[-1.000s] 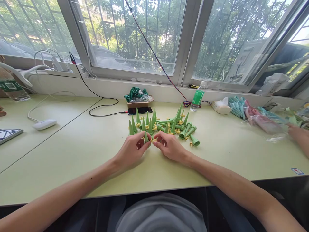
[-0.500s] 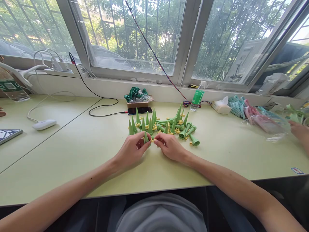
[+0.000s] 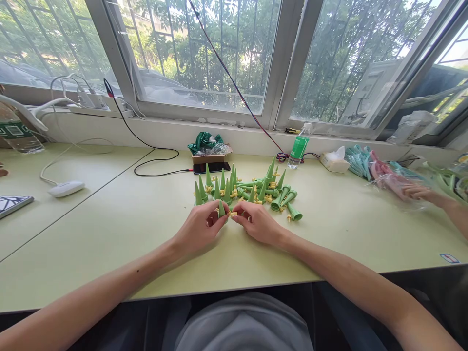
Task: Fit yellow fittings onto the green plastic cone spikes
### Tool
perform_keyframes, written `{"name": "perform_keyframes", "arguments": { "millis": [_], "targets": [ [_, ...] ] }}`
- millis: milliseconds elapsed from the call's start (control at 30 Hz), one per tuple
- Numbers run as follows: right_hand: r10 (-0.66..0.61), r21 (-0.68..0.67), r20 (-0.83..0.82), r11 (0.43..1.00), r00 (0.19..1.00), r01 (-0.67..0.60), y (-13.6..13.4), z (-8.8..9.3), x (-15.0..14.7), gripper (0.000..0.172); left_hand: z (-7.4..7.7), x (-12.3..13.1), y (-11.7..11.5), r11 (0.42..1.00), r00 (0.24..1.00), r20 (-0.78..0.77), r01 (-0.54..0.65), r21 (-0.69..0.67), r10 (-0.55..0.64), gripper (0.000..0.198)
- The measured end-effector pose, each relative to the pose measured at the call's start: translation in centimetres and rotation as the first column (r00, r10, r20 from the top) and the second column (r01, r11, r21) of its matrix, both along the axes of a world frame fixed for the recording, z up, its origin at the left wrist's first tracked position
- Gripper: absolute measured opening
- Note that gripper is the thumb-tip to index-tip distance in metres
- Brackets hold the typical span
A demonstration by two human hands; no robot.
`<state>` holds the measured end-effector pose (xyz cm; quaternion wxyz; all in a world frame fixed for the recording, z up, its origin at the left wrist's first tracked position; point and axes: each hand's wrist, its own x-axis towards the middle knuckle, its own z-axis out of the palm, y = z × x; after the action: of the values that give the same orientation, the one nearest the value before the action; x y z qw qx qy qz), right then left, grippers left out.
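One green cone point(image 3: 221, 209) and one yellow valve point(image 3: 233, 213) are in hand, in front of a heap of cones point(image 3: 272, 170) too crowded to count surely; one phone point(image 3: 211, 168) lies behind the heap. The left hand point(image 3: 199, 222) has its thumb and fingers closed narrowly around the cone. The right hand point(image 3: 258, 222) pinches the valve between thumb and fingertip, against or just beside the cone; which, I cannot tell. The held cone points up, long axis near upright, its base hidden by fingers; the valve lies roughly sideways between the hands.
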<state>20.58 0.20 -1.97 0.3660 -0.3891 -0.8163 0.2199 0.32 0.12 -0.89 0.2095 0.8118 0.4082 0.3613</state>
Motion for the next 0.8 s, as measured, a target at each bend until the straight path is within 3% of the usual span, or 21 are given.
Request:
{"name": "perform_keyframes", "arguments": {
  "millis": [267, 633, 800],
  "targets": [
    [0.004, 0.011, 0.053, 1.0, 0.999, -0.005, 0.02, 0.12, -0.03, 0.022, -0.1, 0.01, 0.01, 0.999, 0.999, -0.046, -0.008, 0.045, 0.01, 0.014],
    [0.032, -0.052, -0.019, 0.998, 0.999, -0.033, 0.0, 0.05, 0.07, 0.006, -0.05, 0.02, -0.03, 0.999, 1.0, -0.024, -0.007, 0.037, 0.008, 0.013],
    [0.026, -0.004, 0.019, 1.0, 0.999, -0.026, 0.31, -0.24, 0.07, 0.015, -0.31, -0.09, 0.13, 0.998, 0.999, -0.041, -0.004, 0.055, 0.007, 0.014]
  ]
}}
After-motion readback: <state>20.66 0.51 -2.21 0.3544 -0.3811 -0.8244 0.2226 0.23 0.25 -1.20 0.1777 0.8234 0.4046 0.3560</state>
